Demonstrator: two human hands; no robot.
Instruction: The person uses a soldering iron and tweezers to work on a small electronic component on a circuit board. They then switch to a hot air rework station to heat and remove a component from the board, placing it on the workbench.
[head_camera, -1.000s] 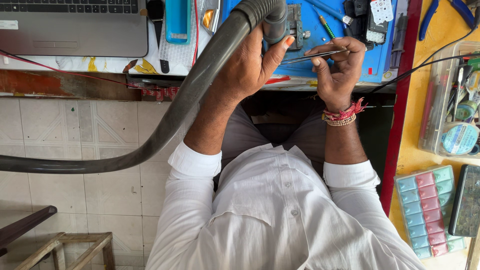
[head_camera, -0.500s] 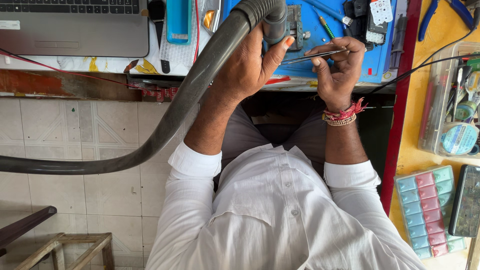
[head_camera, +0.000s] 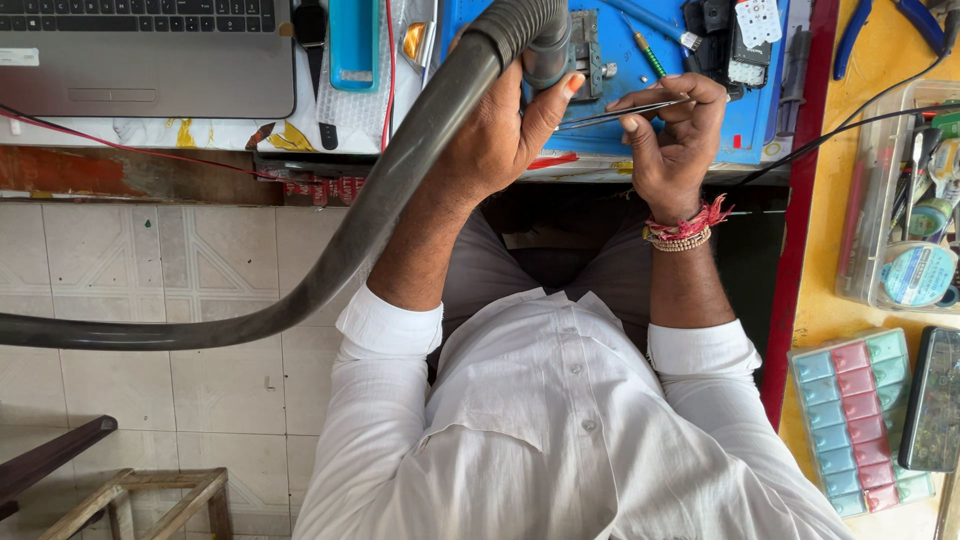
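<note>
1. The left hand (head_camera: 500, 130) is wrapped around a thick grey hose (head_camera: 400, 190), fingers closed on it and thumb stretched toward the right. The hose's ribbed end sits at the top of the view over the blue mat (head_camera: 610, 100); the rest of it sweeps down and off the left edge, above the tiled floor (head_camera: 200, 270).
2. The right hand (head_camera: 675, 140) pinches slim metal tweezers (head_camera: 620, 112) between thumb and fingertips. The tweezers lie nearly level, their tip reaching toward the left thumb, just short of it as far as can be told.
3. Both hands work at the near edge of the table (head_camera: 150, 170), with the blue mat under and behind them. Room there is tight: a green-handled screwdriver (head_camera: 650, 50) and dark phone parts (head_camera: 730, 40) lie just beyond the right hand's fingers.
4. To the left on the table, a grey laptop (head_camera: 150, 60) and an upright blue case (head_camera: 355, 40) stand well apart from the hands. A red wire (head_camera: 120, 145) runs along the table edge.
5. To the right, past a red strip, a yellow surface (head_camera: 830, 310) carries a clear tray of tools (head_camera: 900, 200), a box of coloured compartments (head_camera: 860, 420) and a dark phone (head_camera: 935, 400), all well clear of the right forearm.
6. The most open space is below the table edge, over the person's lap and the floor at left.
7. Against the earlier pictures, hose, tweezers and both hands sit in nearly the same places; no change in either grip can be made out.
</note>
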